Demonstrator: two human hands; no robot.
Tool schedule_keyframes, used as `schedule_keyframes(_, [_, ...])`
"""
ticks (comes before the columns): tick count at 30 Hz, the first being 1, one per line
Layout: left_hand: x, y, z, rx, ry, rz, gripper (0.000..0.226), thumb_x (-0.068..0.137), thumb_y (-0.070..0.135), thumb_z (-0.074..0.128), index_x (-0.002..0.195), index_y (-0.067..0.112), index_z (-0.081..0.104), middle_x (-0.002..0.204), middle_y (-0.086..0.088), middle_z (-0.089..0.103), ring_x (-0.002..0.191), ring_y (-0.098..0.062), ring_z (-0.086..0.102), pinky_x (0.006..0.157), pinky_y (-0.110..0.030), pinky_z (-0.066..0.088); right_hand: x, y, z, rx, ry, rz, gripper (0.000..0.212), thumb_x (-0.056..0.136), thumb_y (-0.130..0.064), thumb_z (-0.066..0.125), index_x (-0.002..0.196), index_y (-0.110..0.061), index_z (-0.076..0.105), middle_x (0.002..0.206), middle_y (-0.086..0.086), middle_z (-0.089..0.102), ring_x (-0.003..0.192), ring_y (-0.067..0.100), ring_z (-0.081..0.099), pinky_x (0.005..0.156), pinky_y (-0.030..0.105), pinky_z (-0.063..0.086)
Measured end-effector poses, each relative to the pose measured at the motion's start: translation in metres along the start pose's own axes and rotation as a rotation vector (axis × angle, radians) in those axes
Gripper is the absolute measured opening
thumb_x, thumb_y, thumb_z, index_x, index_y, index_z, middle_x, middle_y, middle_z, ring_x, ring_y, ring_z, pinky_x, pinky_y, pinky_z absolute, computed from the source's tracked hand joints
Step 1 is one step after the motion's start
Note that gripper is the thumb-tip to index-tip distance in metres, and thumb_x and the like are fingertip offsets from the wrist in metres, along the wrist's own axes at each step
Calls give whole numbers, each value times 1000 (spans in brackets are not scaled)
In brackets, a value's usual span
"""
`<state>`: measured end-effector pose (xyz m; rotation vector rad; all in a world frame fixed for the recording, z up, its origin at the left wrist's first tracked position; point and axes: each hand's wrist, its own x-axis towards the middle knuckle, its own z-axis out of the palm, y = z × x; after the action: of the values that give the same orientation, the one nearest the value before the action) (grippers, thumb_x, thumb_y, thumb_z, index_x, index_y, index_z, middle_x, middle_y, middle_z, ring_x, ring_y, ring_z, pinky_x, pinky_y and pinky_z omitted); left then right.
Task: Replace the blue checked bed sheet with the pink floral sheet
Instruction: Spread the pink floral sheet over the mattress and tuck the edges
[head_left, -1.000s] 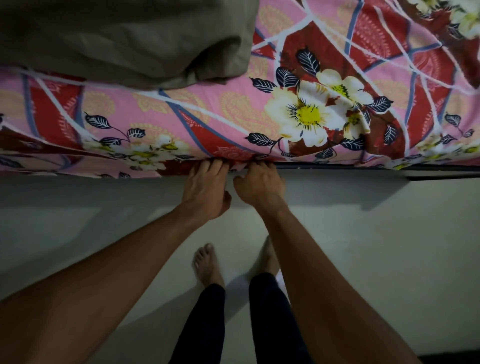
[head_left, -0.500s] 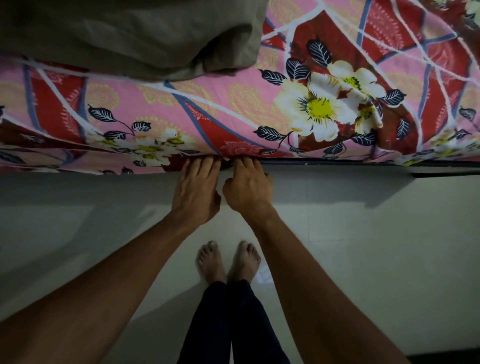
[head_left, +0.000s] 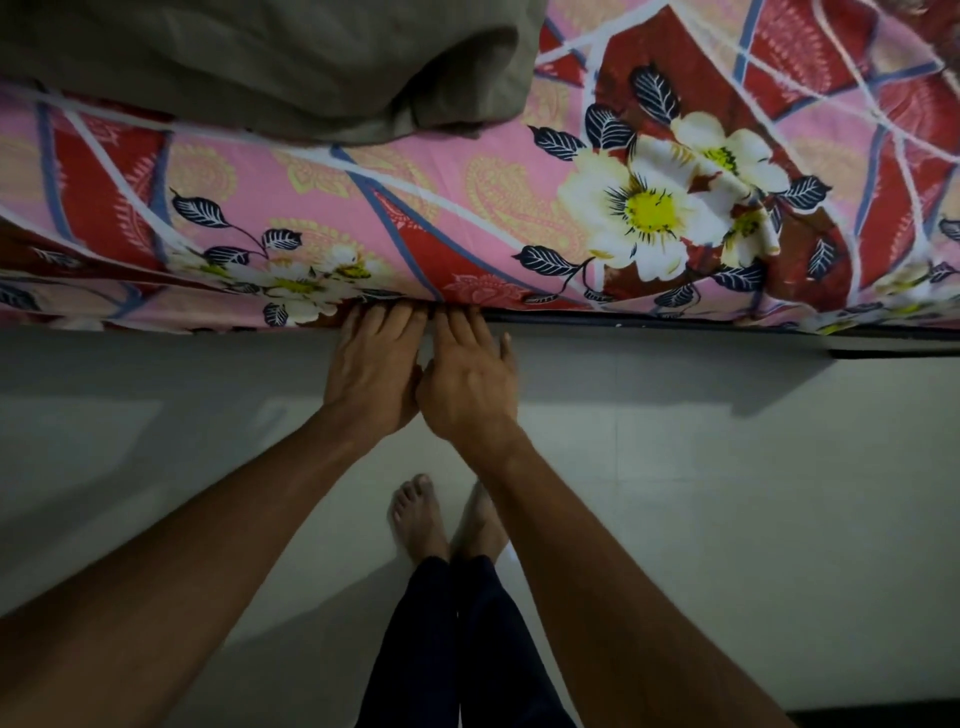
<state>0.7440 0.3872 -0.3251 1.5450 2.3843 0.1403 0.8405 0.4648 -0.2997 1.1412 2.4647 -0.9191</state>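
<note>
Left hand (head_left: 371, 374) and right hand (head_left: 470, 387) side by side, fingers straight and together, tips under pink floral sheet (head_left: 467, 208) edge just ahead.

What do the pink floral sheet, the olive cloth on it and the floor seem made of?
Pink floral sheet: thin printed cloth, probably cotton, matte; fine creases. Olive cloth: thicker soft fabric, matte; rounded folds. Floor: pale tiles, perhaps ceramic, slightly glossy; faint joints.

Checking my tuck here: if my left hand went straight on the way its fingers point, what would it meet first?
The pink floral sheet; the left hand touches its lower edge with its fingertips. What lies behind is hidden.
</note>
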Motion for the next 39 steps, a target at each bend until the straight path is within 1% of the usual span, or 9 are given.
schedule_keyframes(3, [9,-5,-3,-35,-13,-1,73,72,13,74,142,9,51,139,-9,57,122,-35,52,109,-50,40,-2,1,13,-86,-17,-51,68,103,-34,40,161,-16,11,168,-2,10,155,18,0,125,55,2])
schedule_keyframes(6, [-2,-8,-6,-84,50,11,66,73,11,71,137,4,56,135,-12,59,122,-34,53,109,-49,41,17,-11,9,-139,-3,-31,70,98,-33,48,159,-15,19,163,2,22,153,24,13,125,52,7])
schedule_keyframes(10, [-22,-11,-6,-19,-26,-73,82,71,26,69,146,5,44,149,-10,46,139,-32,40,117,-51,31,19,-18,0,-25,18,23,60,93,-21,48,151,-14,36,157,6,36,147,27,26,123,49,16])
schedule_keyframes(15, [-8,-28,-2,35,-3,-26,67,74,22,69,137,8,53,134,-9,56,124,-33,49,113,-51,34,-3,-25,17,35,-8,-124,73,94,-21,50,159,-13,18,166,4,19,154,20,11,126,47,4])
schedule_keyframes(23, [-30,-41,-3,-78,56,-51,73,75,24,67,142,3,49,145,-12,50,137,-32,42,114,-48,36,22,-44,14,-18,-2,9,62,94,-21,46,155,-16,31,161,4,31,150,24,23,125,48,11])
schedule_keyframes(29, [-12,-71,-11,-77,70,79,58,79,22,68,134,9,57,133,-8,58,120,-33,51,104,-47,43,9,-70,36,4,-8,38,74,97,-25,45,161,-16,10,168,1,11,155,19,5,126,48,1])
schedule_keyframes(32, [-25,-81,-13,-183,110,122,61,80,23,63,137,2,55,138,-13,57,126,-32,51,110,-44,40,23,-85,38,-151,31,113,71,96,-31,45,159,-18,17,165,1,19,154,22,9,125,53,0])
schedule_keyframes(36, [-38,-109,-22,-102,71,107,71,70,14,70,138,1,53,138,-14,56,126,-35,51,108,-49,41,35,-100,29,-59,9,240,59,95,-34,52,150,-17,38,160,2,33,151,24,21,123,57,9])
schedule_keyframes(39, [-34,-122,-25,-54,23,150,72,72,15,70,140,3,51,138,-12,54,126,-35,49,107,-51,41,19,-106,34,-14,27,183,63,97,-32,51,155,-18,31,164,-1,26,154,20,15,123,56,9])
